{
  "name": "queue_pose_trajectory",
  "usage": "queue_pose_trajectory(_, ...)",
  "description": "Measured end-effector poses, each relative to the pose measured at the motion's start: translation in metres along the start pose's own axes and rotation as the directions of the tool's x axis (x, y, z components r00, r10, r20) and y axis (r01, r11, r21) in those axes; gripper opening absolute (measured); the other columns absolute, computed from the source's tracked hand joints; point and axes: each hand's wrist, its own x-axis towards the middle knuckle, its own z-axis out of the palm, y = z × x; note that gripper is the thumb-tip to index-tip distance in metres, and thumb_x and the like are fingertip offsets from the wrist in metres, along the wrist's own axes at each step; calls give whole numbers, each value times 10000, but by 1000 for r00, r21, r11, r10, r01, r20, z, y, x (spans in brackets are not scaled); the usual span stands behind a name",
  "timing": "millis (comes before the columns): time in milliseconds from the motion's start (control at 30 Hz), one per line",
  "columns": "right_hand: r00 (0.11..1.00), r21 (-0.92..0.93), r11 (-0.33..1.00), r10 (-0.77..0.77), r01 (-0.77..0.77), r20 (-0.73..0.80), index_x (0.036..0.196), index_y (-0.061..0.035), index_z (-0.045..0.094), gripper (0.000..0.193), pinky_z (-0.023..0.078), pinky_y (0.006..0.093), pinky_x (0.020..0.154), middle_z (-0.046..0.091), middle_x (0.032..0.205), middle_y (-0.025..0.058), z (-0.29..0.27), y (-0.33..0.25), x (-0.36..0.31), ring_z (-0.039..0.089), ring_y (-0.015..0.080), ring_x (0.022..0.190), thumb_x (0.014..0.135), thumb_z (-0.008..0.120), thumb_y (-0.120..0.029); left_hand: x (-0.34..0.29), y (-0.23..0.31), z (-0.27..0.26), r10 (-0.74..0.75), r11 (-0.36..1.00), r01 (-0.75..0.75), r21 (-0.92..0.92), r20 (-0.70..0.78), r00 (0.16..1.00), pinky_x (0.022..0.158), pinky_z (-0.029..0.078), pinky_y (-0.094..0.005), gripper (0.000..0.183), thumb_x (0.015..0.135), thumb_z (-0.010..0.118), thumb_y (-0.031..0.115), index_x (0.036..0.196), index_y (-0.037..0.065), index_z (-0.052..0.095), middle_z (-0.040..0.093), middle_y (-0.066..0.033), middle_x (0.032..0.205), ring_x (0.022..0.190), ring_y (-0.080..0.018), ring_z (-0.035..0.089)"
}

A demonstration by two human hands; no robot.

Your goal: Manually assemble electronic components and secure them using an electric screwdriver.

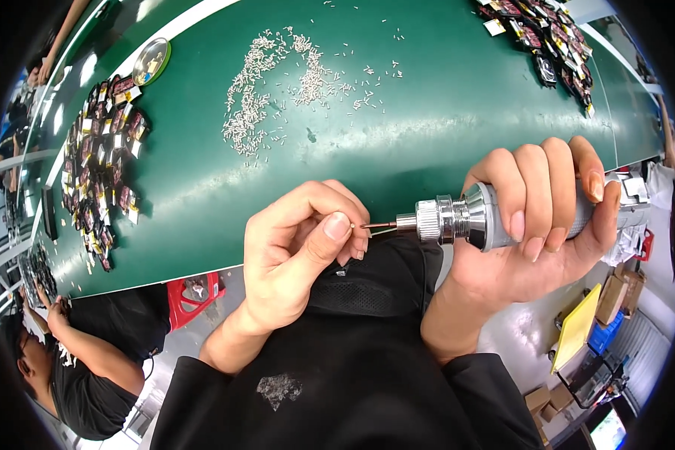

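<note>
My right hand (pixel 536 217) is wrapped around a grey electric screwdriver (pixel 495 214) with a silver collar, held level and pointing left. Its thin dark bit (pixel 379 225) reaches to the fingertips of my left hand (pixel 300 247). Those fingers are closed, thumb against forefinger, in a pinch on a tiny pale piece that looks like a small screw (pixel 352 225). The bit's tip is right beside this piece; whether they touch I cannot tell. Both hands are held above my lap at the near edge of the green table (pixel 195 202).
Small silvery screws (pixel 251 112) lie loosely scattered on the table ahead. A heap of dark packaged pieces (pixel 101 165) sits at left, with a round dish (pixel 151 61) behind it. Another heap (pixel 544 41) lies far right. A person (pixel 90 360) works at left near a red stool (pixel 195 300).
</note>
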Motion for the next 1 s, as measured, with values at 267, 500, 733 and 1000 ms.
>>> queue_pose_trajectory(267, 999, -1, 1000, 9, -9, -41, 882, -48, 523, 172, 363, 255, 482, 391, 510, -26, -4, -1, -3, 369, 85, 416, 910, 552, -216, 1, -5, 4, -59, 990, 66, -123, 60, 996, 587, 421, -224, 192, 968, 498, 124, 870, -31, 555, 576, -101, 835, 682, -108, 531)
queue_pose_trajectory(500, 999, -4, 1000, 26, -26, -39, 896, -41, 542, 228, 357, 239, 463, 393, 520, -29, -7, -3, -2, 374, 77, 424, 901, 597, -262, 4, -4, 4, -67, 990, 75, -116, 68, 995, 587, 415, -223, 194, 970, 496, 124, 868, -31, 555, 573, -97, 827, 678, -104, 522)
queue_pose_trajectory(733, 999, -38, 998, 46, -46, -4, 904, -34, 550, 249, 354, 237, 460, 390, 512, -28, -10, -4, -1, 373, 74, 422, 904, 595, -279, 5, -5, 3, -55, 997, 59, -46, 84, 995, 600, 420, -220, 170, 959, 502, 83, 853, -37, 554, 571, -94, 826, 677, -100, 518)
queue_pose_trajectory(1000, 999, -140, 990, 25, -21, 21, 916, -36, 551, 266, 344, 241, 457, 387, 509, -29, -8, -8, -7, 355, 79, 410, 916, 574, -301, 4, -4, 14, 125, 884, -124, 452, 27, 992, 589, 445, -249, 74, 887, 539, -42, 815, -51, 552, 577, -104, 727, 635, -142, 553)
